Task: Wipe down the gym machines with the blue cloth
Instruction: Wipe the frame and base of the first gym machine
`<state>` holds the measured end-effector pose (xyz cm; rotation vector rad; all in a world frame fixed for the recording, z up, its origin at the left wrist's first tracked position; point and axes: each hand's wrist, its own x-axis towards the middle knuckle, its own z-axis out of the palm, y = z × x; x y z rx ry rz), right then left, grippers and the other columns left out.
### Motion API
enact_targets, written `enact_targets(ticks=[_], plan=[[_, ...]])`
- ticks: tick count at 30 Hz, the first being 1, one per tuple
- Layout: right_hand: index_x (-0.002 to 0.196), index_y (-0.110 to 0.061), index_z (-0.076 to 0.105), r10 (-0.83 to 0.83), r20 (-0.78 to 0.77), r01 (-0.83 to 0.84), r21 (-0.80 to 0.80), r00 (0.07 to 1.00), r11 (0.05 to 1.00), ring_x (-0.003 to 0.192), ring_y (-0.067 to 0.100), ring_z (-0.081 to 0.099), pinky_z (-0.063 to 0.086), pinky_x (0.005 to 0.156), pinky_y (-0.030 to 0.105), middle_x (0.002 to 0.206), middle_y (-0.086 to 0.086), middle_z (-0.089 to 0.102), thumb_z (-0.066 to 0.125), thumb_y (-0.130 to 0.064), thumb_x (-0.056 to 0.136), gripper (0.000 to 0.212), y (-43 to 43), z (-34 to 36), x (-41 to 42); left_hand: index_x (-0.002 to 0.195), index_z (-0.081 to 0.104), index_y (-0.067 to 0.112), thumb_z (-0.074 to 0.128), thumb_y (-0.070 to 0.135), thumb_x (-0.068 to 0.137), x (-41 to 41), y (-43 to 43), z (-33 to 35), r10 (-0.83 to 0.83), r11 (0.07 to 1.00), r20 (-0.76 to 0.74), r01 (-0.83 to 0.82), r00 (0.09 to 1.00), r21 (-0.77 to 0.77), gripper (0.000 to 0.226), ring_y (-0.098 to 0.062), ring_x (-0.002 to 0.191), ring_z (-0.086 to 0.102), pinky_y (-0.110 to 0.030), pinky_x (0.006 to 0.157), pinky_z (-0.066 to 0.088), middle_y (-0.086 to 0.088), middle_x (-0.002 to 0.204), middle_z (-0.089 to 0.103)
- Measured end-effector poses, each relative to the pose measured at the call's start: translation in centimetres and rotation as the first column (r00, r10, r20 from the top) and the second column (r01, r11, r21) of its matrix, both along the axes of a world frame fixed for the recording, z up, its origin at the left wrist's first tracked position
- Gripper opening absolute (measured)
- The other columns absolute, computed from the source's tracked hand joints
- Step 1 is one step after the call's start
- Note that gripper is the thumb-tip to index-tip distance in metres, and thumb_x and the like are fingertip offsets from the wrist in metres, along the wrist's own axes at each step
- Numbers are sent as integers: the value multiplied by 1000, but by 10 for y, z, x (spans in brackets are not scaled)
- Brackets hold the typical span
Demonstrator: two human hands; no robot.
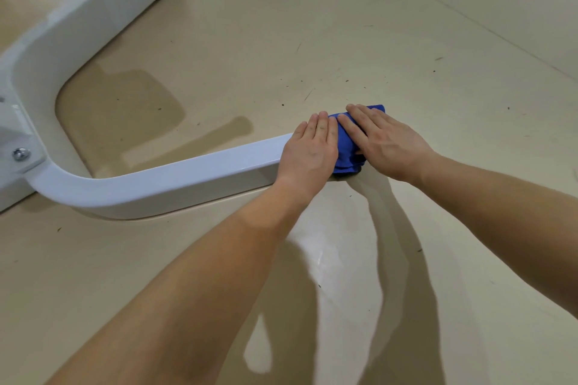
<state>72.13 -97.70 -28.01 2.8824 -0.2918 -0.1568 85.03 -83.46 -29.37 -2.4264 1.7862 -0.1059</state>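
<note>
A white U-shaped base frame [162,178] of a gym machine lies on the floor, its near leg running from lower left to the middle. A bunched blue cloth [345,147] covers the end of that leg. My left hand [308,153] lies flat on the leg's end, fingers straight, its fingertips at the cloth's left edge. My right hand [386,142] presses flat on top of the cloth with straight fingers. Most of the cloth is hidden under both hands.
The beige floor [344,40] spreads all around, with small dark specks. The frame's far leg [103,6] runs to the upper left. A bolt [21,154] sits on a bracket at the left edge.
</note>
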Motion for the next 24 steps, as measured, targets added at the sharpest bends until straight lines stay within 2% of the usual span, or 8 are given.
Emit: enact_targets(ticks=[4, 8, 11, 14, 18, 21, 24], plan=[[157, -1, 7, -66, -35, 67, 27, 997, 997, 151, 39, 12, 12, 124, 47, 163, 26, 11, 28, -26, 104, 62, 12, -2, 1, 154, 8, 0, 25, 37, 107, 9, 7, 1, -54, 999, 14, 54, 998, 3, 62, -30, 150, 15, -39, 121, 10, -19, 162, 15], [157, -2, 5, -45, -65, 51, 88, 997, 995, 152, 38, 10, 10, 124, 47, 163, 24, 10, 26, -43, 104, 70, 39, 0, 21, 154, 10, 1, 22, 38, 107, 28, 40, 1, -58, 998, 32, 58, 998, -1, 61, -29, 150, 17, -39, 121, 11, -18, 161, 17], [156, 0, 15, 35, -39, -30, 127, 999, 991, 147, 40, 23, 15, 122, 47, 159, 26, 23, 31, -46, 103, 72, 70, 1, 49, 153, 19, 1, 27, 37, 107, 54, 85, 2, -40, 999, 27, 40, 999, 1, 60, -28, 147, 25, -38, 120, 17, -17, 159, 25], [153, -2, 23, 121, -13, -117, 150, 993, 982, 130, 38, 39, 25, 116, 45, 147, 22, 38, 27, -53, 99, 75, 109, 3, 91, 149, 32, -1, 34, 37, 104, 88, 138, 8, -3, 1000, 27, 2, 1000, 28, 59, -29, 141, 38, -38, 117, 27, -18, 152, 40], [147, -10, 29, 167, 19, -167, 228, 986, 959, 111, 33, 49, 36, 102, 43, 127, 14, 51, 26, -59, 98, 69, 176, 2, 153, 145, 41, -1, 21, 37, 103, 132, 208, 17, 95, 993, -13, -94, 995, 66, 61, -31, 135, 45, -41, 114, 33, -18, 145, 49], [146, -10, 30, 189, 13, -186, 264, 982, 946, 110, 33, 50, 37, 100, 43, 126, 15, 52, 24, -57, 100, 66, 227, 5, 193, 148, 38, 2, 13, 39, 102, 160, 256, 24, 165, 983, -29, -162, 986, 86, 64, -28, 138, 41, -39, 116, 29, -13, 148, 46], [149, -9, 27, 197, 0, -187, 303, 980, 934, 117, 34, 48, 35, 101, 43, 133, 16, 49, 25, -54, 101, 66, 270, 9, 224, 150, 34, 5, 18, 34, 106, 185, 295, 29, 208, 973, -21, -204, 978, 110, 55, -25, 141, 37, -38, 116, 27, -11, 151, 42]])
